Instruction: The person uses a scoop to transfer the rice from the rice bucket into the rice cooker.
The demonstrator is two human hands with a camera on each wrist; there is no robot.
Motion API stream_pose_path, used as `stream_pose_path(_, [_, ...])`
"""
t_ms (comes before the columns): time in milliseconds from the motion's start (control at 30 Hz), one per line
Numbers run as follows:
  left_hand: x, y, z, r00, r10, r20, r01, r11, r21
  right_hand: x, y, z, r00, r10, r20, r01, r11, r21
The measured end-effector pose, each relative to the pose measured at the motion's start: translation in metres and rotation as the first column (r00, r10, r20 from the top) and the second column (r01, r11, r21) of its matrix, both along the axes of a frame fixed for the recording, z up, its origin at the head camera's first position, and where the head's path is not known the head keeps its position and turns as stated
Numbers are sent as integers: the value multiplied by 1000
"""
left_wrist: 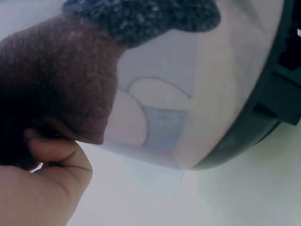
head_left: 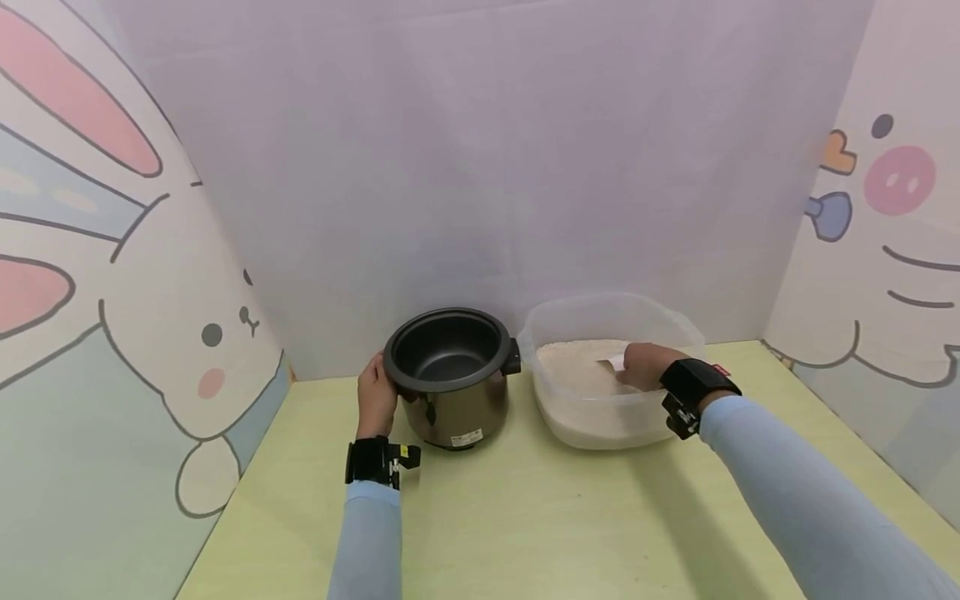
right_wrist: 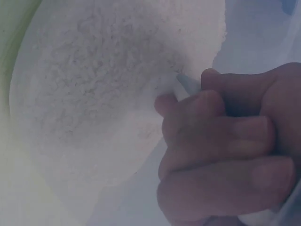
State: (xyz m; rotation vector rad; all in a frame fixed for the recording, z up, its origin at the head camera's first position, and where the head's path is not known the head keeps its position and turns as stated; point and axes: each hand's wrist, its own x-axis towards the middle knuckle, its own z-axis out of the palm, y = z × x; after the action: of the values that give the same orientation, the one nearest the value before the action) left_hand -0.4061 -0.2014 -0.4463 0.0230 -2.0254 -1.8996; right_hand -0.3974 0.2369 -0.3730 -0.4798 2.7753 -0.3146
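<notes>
A dark, glossy rice cooker (head_left: 454, 417) without a lid stands upright at the back, its black interior showing. At its left side, my left hand (head_left: 377, 398) grips it just below the rim; the left wrist view shows the thumb (left_wrist: 61, 160) bent against the shiny body, other fingers mostly hidden. To the right is a clear plastic tub (head_left: 618, 310) of white rice (head_left: 573, 362). My right hand (head_left: 647, 367) is over the tub, fingers (right_wrist: 221, 136) curled round the handle of a white scoop (head_left: 617, 362). The scoop's far end is mostly hidden by the hand and rice.
Both vessels stand on a light yellow-green table (head_left: 525, 525), close to a pale back cloth (head_left: 480, 183). Side panels with a cartoon rabbit (head_left: 172, 333) and another figure (head_left: 885, 275) flank the table. A black handle (head_left: 512, 357) on the cooker points towards the tub.
</notes>
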Motion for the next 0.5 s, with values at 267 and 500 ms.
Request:
stream_pose_path(267, [-1, -1, -1, 1000, -4, 22, 4, 1000, 5, 5, -14, 4, 996, 72, 57, -63, 988, -140])
stream_pose_path(500, [0, -1, -1, 1000, 8, 18, -8, 1000, 6, 9, -27, 4, 996, 84, 28, -78, 982, -170])
